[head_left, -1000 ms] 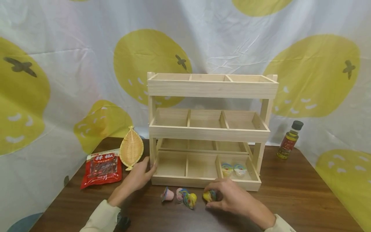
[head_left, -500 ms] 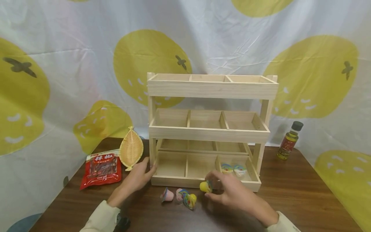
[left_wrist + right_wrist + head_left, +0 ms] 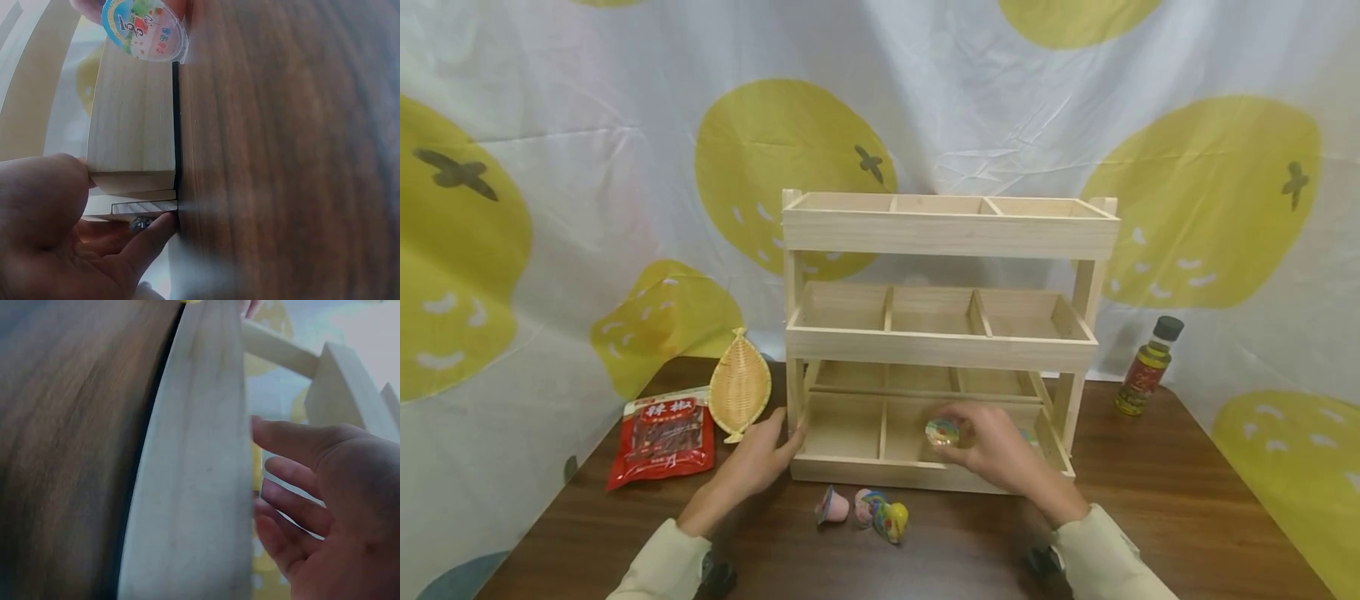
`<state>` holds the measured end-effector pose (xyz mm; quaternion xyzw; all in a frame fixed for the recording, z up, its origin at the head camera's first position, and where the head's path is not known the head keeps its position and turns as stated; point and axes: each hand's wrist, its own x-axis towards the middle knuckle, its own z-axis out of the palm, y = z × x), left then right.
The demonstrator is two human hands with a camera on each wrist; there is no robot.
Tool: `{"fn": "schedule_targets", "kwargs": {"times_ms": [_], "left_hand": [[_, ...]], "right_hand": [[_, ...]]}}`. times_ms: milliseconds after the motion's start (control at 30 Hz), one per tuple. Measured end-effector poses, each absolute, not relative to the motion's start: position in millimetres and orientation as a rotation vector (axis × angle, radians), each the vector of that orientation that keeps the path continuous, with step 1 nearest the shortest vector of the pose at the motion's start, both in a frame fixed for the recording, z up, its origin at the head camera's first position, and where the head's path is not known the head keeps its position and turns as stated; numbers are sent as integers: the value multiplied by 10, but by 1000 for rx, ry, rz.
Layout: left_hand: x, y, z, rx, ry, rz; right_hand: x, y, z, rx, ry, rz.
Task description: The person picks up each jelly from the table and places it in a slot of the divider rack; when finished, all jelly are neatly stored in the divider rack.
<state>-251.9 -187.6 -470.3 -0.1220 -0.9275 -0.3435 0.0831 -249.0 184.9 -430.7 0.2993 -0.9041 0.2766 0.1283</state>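
A three-tier light wooden rack (image 3: 940, 346) stands on the table, each tier split into compartments. My left hand (image 3: 762, 450) grips its lower left end; the left wrist view shows the thumb over the tray wall and fingers along the outside. Over the bottom tier, around the divider between middle and right compartments, my right hand (image 3: 996, 442) pinches a small jelly cup (image 3: 942, 432) with its shiny lid facing forward. Behind that hand a jelly cup (image 3: 1028, 436) shows in the right compartment. A pink jelly cup (image 3: 832, 506) lies before the rack, its printed lid (image 3: 147, 28) visible in the left wrist view.
Beside the pink cup lie another pink jelly cup (image 3: 865, 503) and a yellow one (image 3: 895, 521). At left are a red packet of dried chillies (image 3: 666, 437) and a woven leaf-shaped basket (image 3: 740, 385). A dark-capped bottle (image 3: 1142, 375) stands at the right; a patterned curtain (image 3: 970, 100) hangs behind.
My right hand has lifted a yellow jelly cup from the table, carried it up over the bottom tier's front edge and turned its lid forward. My left hand stays at the rack.
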Motion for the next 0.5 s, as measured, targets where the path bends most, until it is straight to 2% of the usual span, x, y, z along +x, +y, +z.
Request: {"fn": "schedule_targets", "kwargs": {"times_ms": [500], "left_hand": [[-2522,-1865,-4700,-379,-2752,-1011]], "right_hand": [[-2765,1893,-4472,867,-2698,696]]}}
